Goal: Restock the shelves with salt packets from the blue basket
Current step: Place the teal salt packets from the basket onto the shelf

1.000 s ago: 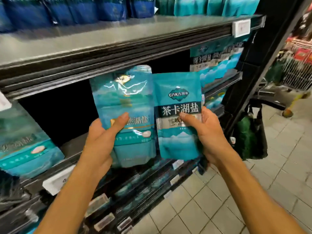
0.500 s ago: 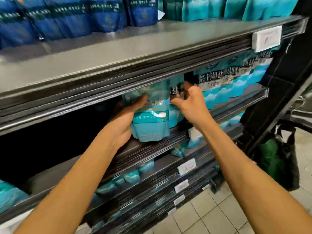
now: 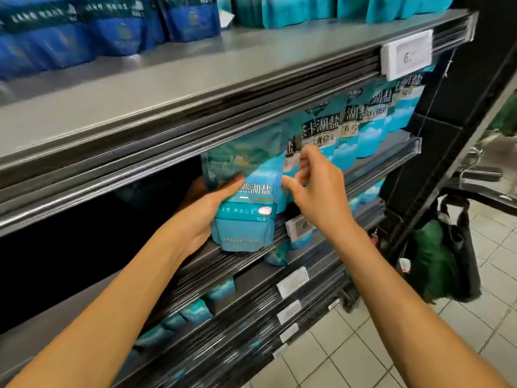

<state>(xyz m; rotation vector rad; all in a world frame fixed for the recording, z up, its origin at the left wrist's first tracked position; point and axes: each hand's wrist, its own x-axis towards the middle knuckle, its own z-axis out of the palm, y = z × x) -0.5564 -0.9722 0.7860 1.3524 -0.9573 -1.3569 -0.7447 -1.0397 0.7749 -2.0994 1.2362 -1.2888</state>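
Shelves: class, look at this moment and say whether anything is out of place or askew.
One teal packet on the lower shelf leans crookedly past the front edge, unlike the upright row above. The left hand holds a packet upright.

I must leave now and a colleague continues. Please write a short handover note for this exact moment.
Left hand grips a glossy teal salt packet, its base at the grey metal shelf edge.
Right hand holds nothing, fingers loosely curled near the row of teal packets.
Done: that row is stocked.
Left: push this packet in; the dark space to its left looks unfilled. The basket is not in view.
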